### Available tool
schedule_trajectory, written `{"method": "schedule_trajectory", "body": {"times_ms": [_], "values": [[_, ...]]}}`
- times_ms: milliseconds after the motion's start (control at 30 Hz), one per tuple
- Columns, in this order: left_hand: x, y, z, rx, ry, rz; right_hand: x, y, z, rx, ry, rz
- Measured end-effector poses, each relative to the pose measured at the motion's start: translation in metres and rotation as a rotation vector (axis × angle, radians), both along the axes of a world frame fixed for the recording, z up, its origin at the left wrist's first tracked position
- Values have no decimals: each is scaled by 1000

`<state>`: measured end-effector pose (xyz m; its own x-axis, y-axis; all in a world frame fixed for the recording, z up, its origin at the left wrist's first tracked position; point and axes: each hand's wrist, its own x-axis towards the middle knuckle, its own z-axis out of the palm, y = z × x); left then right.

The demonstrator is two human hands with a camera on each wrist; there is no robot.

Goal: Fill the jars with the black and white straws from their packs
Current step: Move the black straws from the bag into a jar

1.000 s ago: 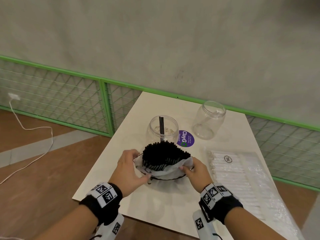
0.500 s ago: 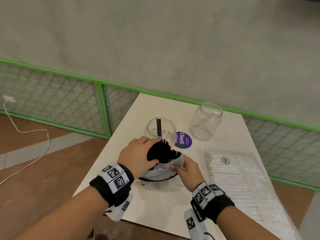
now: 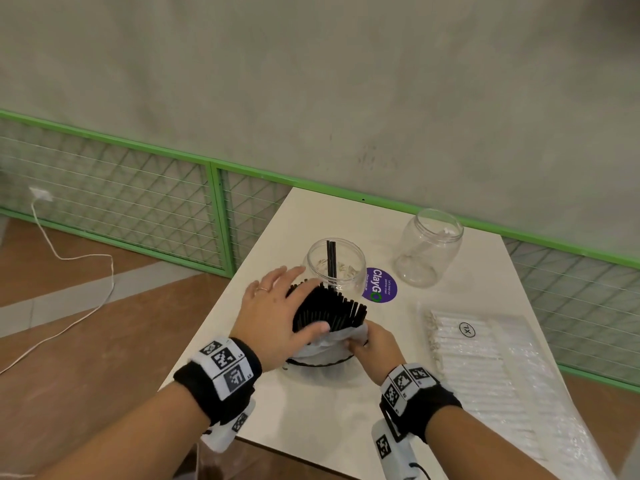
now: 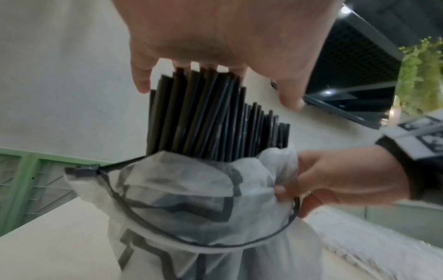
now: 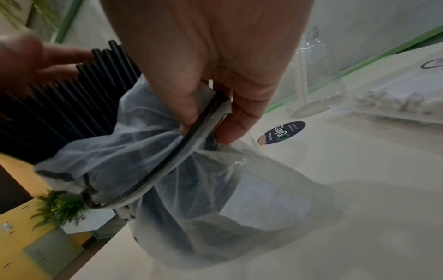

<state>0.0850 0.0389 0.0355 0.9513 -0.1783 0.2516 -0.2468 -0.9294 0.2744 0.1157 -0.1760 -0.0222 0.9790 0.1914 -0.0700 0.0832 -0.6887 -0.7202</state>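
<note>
Black straws [image 3: 332, 311] stand fanned out of a translucent zip pack [image 3: 325, 346] on the white table [image 3: 311, 410]. My left hand [image 3: 301, 303] wraps over the bundle, thumb on its near side and fingers behind it; from the left wrist the fingers [image 4: 141, 81] reach over the straw tops [image 4: 203, 117]. My right hand [image 3: 367, 341] pinches the pack's zip rim [image 5: 206, 117]. Behind the pack stands a clear jar [image 3: 337, 268] holding two black straws. A second clear jar [image 3: 429, 247] further right holds a white straw. The pack of white straws [image 3: 485, 358] lies flat at the right.
A purple round sticker [image 3: 381, 285] lies on the table between the jars. A green mesh fence [image 3: 214, 202] and a grey wall run behind the table. A white cable [image 3: 69, 258] trails over the floor at the left. The table's near edge is close to my wrists.
My left hand left the pack's left edge, rose and closed over the black straws. My right hand stayed pinching the pack's rim.
</note>
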Motion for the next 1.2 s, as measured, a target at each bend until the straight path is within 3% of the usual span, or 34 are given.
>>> {"method": "schedule_trajectory", "body": {"times_ms": [200,333,433,600,767,967,1067,1200], "values": [[15,-9,-7,26,113,-70,11,3,-8,-333,-43,232],[19,-12,-10,25,110,-39,5,-1,-2,-474,-128,187],[21,-10,-10,16,111,-30,-11,-3,12,-211,-229,68],[20,-10,-9,8,102,-45,-21,14,34,186,-250,23],[20,-17,-7,38,68,-87,-14,31,25,431,-93,-62],[21,-15,-6,29,102,-170,-5,21,8,343,71,-73],[19,-8,-1,-142,129,-256,1,18,4,227,82,-121],[7,19,2,-389,182,-148,2,10,0,205,53,-159]]}}
